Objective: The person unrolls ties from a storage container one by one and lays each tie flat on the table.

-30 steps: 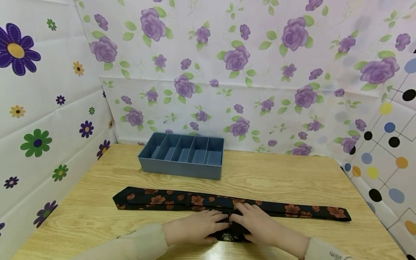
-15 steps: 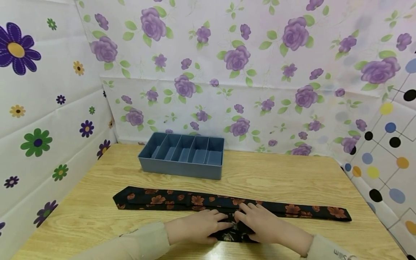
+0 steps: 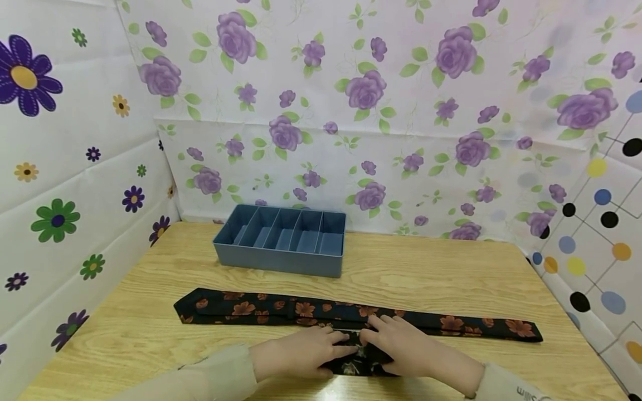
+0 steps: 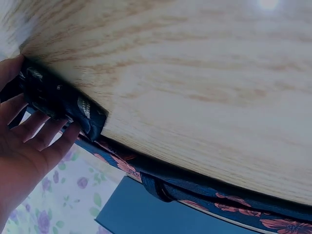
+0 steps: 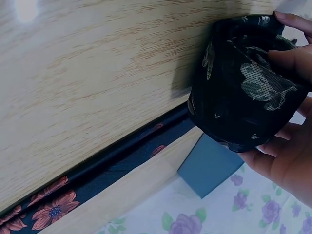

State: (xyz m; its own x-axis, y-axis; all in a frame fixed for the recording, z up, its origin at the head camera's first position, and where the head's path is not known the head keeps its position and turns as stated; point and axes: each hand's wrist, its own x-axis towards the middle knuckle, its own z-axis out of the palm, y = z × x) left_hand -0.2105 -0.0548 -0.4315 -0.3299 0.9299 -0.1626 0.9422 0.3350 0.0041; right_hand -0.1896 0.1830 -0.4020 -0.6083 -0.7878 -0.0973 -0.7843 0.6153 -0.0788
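Between my hands, at the table's near side, is a black necktie (image 3: pixel 351 365) with pale flowers, partly rolled up. My right hand (image 3: pixel 401 348) grips the roll, thumb on one side and fingers on the other. The right wrist view shows this roll (image 5: pixel 243 87) from its coiled edge. My left hand (image 3: pixel 303 351) holds the flatter part of the necktie across its width, fingers along the far edge and thumb at the near edge. In the left wrist view a flat end of the necktie (image 4: pixel 63 97) sticks out past the fingers. The hands cover part of it.
A second dark necktie (image 3: pixel 241 309) with orange flowers lies stretched out flat just beyond my hands. Behind it stands a blue-grey tray (image 3: pixel 281 260) with several compartments. Flower-printed sheets (image 3: pixel 321 145) hang at the back and sides of the wooden table (image 3: pixel 426 278).
My right hand has shifted slightly to the right with the roll, and more of the black necktie shows between the hands. The left hand stays nearly in place.
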